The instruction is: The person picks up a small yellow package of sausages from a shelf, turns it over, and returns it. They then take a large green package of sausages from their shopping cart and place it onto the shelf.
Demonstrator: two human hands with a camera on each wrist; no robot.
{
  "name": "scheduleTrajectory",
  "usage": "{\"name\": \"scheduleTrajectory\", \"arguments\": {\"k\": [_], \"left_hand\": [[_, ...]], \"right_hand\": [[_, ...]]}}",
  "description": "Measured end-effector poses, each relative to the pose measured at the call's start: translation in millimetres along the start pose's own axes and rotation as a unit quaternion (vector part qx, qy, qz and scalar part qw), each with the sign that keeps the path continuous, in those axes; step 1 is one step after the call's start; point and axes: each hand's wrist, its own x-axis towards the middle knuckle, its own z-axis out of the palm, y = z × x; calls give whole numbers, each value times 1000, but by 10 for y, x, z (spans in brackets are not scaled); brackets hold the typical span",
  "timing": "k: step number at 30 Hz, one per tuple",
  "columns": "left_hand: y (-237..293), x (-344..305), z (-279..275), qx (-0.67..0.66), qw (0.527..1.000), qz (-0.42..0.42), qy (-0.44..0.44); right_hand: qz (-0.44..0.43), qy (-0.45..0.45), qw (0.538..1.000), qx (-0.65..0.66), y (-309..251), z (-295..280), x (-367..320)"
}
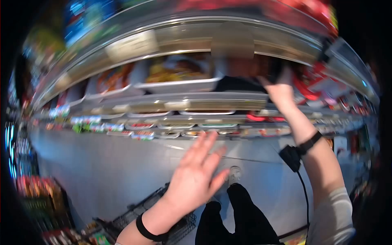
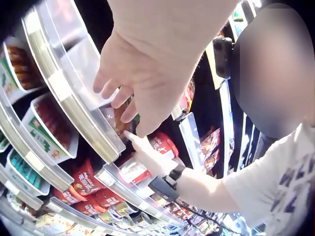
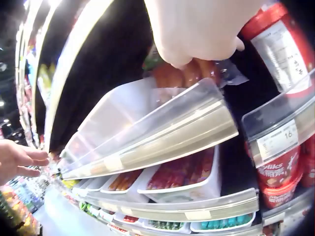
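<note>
My right hand [image 1: 281,94] reaches into a shelf compartment. In the right wrist view its curled fingers are over a clear plastic packet of shiny orange-brown, sausage-like food [image 3: 189,73], just behind the shelf's clear front lip. The fingertips are hidden there; the left wrist view shows the packet [image 2: 120,120] right at the fingers. A white tub [image 3: 123,105] stands beside the packet. My left hand [image 1: 194,175] hangs in the air before the lower shelves, fingers extended and holding nothing; the left wrist view shows its palm [image 2: 147,78] close above the packet.
Trays of packaged snacks [image 1: 179,71] line the shelf, with more tiers below. Red tubs [image 3: 283,46] stand right of my right hand, beyond a shelf divider. A dark wire basket [image 1: 179,224] is low by my legs. A cable hangs from the right wrist device [image 1: 290,157].
</note>
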Motion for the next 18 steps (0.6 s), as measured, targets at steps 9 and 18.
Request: {"name": "scheduleTrajectory", "arguments": {"k": [9, 18], "left_hand": [[-256, -2473, -1091, -176, 908, -359, 125], [-618, -5542, -1388, -212, 526, -643, 515]], "right_hand": [[38, -272, 885, 377, -2331, -626, -1504], [-45, -446, 740, 501, -4504, -798, -2398]]}}
